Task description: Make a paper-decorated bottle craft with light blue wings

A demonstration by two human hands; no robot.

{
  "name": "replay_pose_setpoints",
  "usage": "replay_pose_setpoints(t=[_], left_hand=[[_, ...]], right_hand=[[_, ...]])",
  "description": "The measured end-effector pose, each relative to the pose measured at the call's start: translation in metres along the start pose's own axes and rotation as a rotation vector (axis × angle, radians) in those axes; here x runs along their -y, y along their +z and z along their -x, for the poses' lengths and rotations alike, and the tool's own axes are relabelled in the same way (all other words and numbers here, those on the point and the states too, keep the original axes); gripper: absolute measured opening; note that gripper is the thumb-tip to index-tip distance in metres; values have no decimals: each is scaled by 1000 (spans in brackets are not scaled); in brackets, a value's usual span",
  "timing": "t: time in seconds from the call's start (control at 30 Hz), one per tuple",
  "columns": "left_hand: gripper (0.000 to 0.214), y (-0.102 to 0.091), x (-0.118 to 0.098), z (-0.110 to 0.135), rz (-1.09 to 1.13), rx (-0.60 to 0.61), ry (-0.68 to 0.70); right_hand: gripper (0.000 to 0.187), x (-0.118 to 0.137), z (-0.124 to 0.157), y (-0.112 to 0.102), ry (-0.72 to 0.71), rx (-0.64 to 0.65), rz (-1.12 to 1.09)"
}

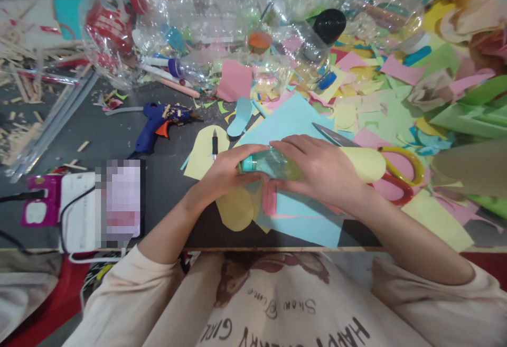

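Observation:
A clear plastic bottle with a teal cap lies on its side between my hands, low over the paper. My left hand is curled round the cap end, fingers at the neck. Gripping the bottle's body from the other side is my right hand. Beneath them are blue paper and a folded pink strip. Scissors with yellow and red handles lie beyond my right wrist, partly covered by a rounded yellow paper. A pen rests on yellow paper near my left hand.
A blue hot glue gun lies to the left. A phone and a power strip with cords are near the front-left edge. Plastic bottles and wrap heap along the back; paper scraps cover the right.

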State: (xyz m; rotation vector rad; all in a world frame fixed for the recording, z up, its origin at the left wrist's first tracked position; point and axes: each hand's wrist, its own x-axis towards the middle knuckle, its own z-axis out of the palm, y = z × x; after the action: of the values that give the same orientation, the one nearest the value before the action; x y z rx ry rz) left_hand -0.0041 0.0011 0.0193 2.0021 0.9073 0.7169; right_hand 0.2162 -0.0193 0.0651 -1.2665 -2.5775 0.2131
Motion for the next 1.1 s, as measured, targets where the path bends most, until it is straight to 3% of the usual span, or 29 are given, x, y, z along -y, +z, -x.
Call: replay_pose_setpoints(t=[0.13,0.27,0.47,0.77,1.1], left_hand=[[47,0,-2,0,24,6,0],[66,-1,-7,2,83,24,-110],[48,-4,-14,2,7,77,-200],[50,-8,-16,0,-35,132,-203],[51,-6,-13,1,-11,120,-216]], right_hand=[[53,0,0,-1,9,19,-14],[51,1,1,-1,32,28,-28],[49,2,2,-1,40,15,-31],[59,3,3,2,19,11,-22],[48,4,3,1,42,24,-17]])
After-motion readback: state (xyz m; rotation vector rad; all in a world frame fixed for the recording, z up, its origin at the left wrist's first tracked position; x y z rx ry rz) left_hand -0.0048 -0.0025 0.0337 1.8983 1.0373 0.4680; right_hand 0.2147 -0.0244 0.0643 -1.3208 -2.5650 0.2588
